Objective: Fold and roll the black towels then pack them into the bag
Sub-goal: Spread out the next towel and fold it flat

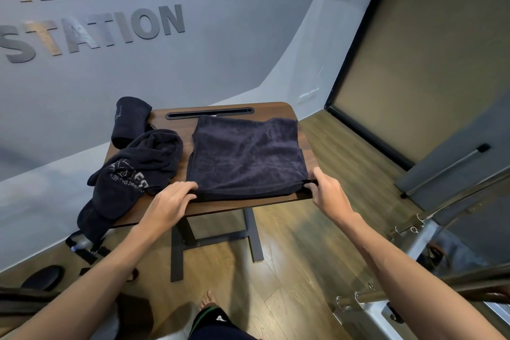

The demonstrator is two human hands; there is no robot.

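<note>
Big grey wall [220,44] is taking up most of the view, with raised letters on it reading "STATION" under a cut-off word. Wood floor [289,243] is running underneath everything, and some metal-framed gear [414,229] is sitting off to the right.

The bench [220,208] is a small dark wood-top one on a black frame, with a long slot [209,112] along its far edge.

A folded towel [245,154] is lying flat on the right half of the bench, pretty much square, its near edge lined up close to the near side of the bench. A crumpled towel [138,168] with a pale logo is lying just left of it, bunched up and hanging over the near left corner. A rolled towel [129,121] is sitting at the far left corner, partly off the edge. No bag that I can make out for sure; the dark stuff on the floor at lower left is too murky to call.

The left hand [172,199] is gripping the near left corner of the folded towel, fingers curled over the edge. The right hand [325,190] is pinching the near right corner, looks like thumb and fingertips closing on a little loop there.
</note>
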